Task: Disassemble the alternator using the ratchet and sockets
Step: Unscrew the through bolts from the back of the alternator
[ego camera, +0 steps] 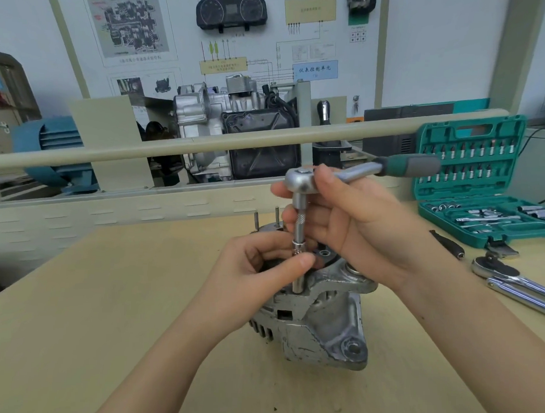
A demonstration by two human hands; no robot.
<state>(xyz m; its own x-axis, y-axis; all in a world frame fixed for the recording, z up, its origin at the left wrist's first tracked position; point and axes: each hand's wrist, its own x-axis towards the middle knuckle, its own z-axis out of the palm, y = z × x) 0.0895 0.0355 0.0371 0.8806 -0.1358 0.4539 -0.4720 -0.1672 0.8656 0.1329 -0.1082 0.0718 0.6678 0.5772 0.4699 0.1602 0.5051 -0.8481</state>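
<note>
Both forearms reach in from the bottom edge, and I see them meet over the alternator (316, 319), which stands on the wooden table (106, 324) directly under the fingers. My left hand (262, 271) curls in from the left, its thumb and fingertips pinched together on the lower part of the extension bar (299, 238), just where the socket (298, 283) drops onto the alternator's top edge. My right hand (357, 221) sits above and to the right of that, fingers wrapped around the upper bar and the underside of the ratchet (352, 173) head; the green and grey handle sticks out to the right, beyond the knuckles, held level. Two thin studs (266, 218) rise from the far side of the alternator, just behind the left fingertips. Well to the right of the right hand lies an open green socket case (476, 182), lid upright, with a second, bigger ratchet (509, 281) resting on the table in front of it, near the right wrist.
</note>
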